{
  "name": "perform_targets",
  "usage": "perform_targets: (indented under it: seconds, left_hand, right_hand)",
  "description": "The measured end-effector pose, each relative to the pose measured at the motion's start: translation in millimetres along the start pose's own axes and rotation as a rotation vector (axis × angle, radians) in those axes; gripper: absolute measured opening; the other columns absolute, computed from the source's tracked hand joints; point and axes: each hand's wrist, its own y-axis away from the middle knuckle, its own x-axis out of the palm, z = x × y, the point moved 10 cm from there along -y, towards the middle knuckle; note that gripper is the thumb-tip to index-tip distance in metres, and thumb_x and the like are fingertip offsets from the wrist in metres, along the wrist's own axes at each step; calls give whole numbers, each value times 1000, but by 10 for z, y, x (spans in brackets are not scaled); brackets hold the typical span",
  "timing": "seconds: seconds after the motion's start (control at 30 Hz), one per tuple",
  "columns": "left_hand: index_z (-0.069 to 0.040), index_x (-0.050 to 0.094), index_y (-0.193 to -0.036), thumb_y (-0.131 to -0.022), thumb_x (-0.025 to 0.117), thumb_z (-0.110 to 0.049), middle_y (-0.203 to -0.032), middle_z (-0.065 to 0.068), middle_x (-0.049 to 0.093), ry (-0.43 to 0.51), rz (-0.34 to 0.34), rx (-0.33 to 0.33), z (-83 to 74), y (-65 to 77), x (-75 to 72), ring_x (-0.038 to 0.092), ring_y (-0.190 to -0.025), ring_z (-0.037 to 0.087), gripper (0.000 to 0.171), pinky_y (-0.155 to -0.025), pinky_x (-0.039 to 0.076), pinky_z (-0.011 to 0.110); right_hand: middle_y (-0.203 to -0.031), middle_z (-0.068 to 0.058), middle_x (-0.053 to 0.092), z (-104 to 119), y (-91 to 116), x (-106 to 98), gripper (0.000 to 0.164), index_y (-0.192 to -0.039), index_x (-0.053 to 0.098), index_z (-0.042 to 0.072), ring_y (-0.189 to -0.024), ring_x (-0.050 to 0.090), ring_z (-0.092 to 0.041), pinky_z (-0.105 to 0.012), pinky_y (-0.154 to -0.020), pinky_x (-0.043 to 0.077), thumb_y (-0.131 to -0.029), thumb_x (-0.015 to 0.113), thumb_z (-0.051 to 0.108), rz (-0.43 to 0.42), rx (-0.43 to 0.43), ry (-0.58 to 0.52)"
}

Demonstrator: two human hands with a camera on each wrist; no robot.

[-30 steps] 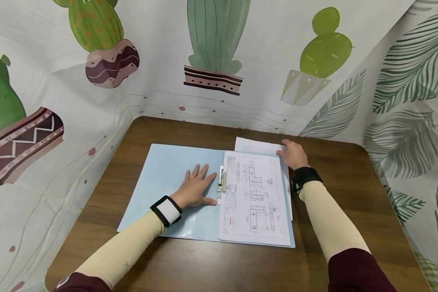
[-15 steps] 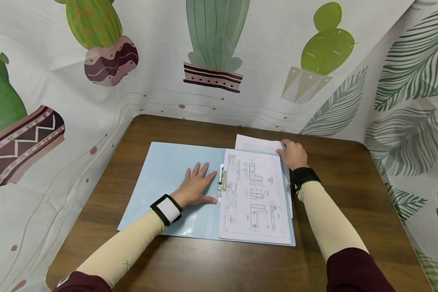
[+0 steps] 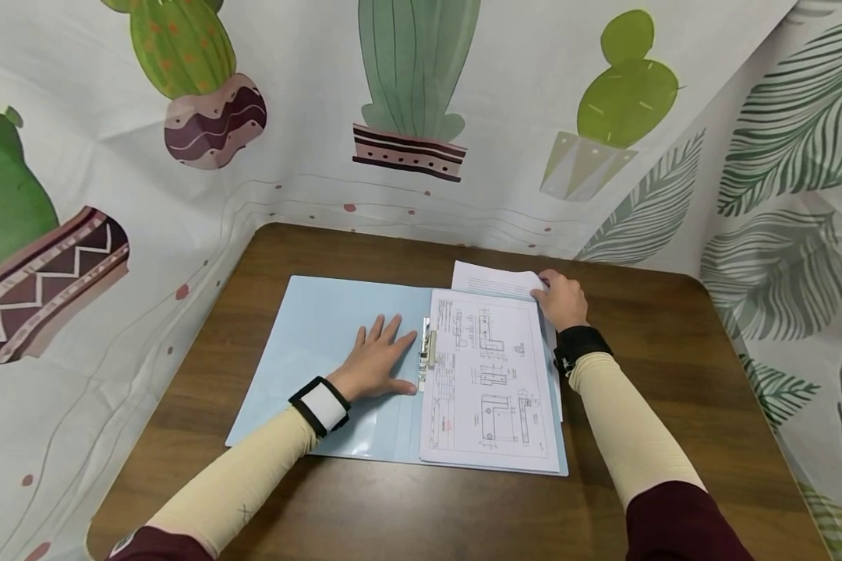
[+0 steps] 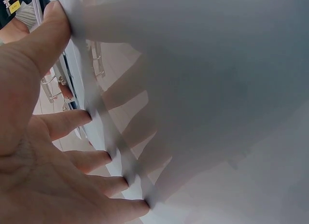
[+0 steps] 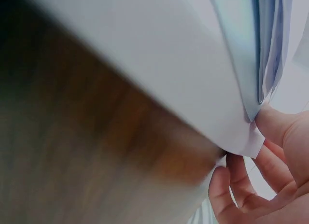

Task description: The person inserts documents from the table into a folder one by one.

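A light blue folder (image 3: 347,312) lies spread out on the wooden table, its metal clip (image 3: 428,351) near the fold. Stacked on its right half are sheets with technical drawings (image 3: 494,389). My left hand (image 3: 372,362) rests flat on the left cover with fingers spread; the left wrist view shows its fingertips (image 4: 104,159) touching the glossy surface. White printed paper (image 3: 494,279) sticks out from under the folder's top and right edges. My right hand (image 3: 564,300) pinches its upper right corner; in the right wrist view the thumb (image 5: 273,127) also meets the folder's corner.
The brown table (image 3: 365,506) extends around the folder on all sides. Behind it hangs a white cloth (image 3: 309,117) printed with cacti and leaves, meeting the table's back edge.
My right hand has shifted very slightly left, and the paper's corner beside it looks a little more bent up. My left hand stays in place on the cover.
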Motion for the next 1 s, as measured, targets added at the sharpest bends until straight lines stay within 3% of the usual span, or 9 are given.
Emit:
perform_targets:
  seconds: [0.3,0.5,0.6,0.73,1.0]
  left_hand:
    - [-11,43,-157,-77,85,-58,-167,24,20,2,-5,1,-28,20,-14,11,-153,51,102,-115,16,73]
    - [-12,41,-158,-77,84,-59,-168,23,18,-4,2,-4,-9,10,-4,9,-153,51,103,-116,14,72]
    - [-11,42,-158,-77,85,-58,-168,23,19,1,-4,1,-13,11,-19,9,-153,51,103,-116,14,73]
    - [-11,43,-157,-77,85,-57,-167,24,20,5,-12,9,-29,13,-44,10,-153,51,102,-115,15,73]
    - [-10,44,-157,-77,85,-58,-167,25,22,0,-18,16,-25,11,-27,13,-152,53,102,-114,17,74]
  right_hand:
    - [-139,-34,52,-35,1,-89,63,-147,48,-4,-131,48,-51,-61,-106,41,-92,77,8,-36,4,-163]
    - [-138,-31,56,-197,-8,-135,71,-155,41,1,-127,51,-48,-56,-102,47,-93,73,15,56,188,-328]
    - [-142,-29,54,-251,26,-139,66,-153,44,1,-128,53,-45,-53,-104,47,-95,71,16,107,274,-403]
    - [-140,-25,58,-285,49,-145,53,-142,57,-3,-124,56,-38,-48,-102,48,-95,72,17,121,329,-438]
    - [-135,-24,60,-303,-6,-112,43,-134,63,-3,-117,56,-34,-45,-98,48,-97,70,18,105,281,-419]
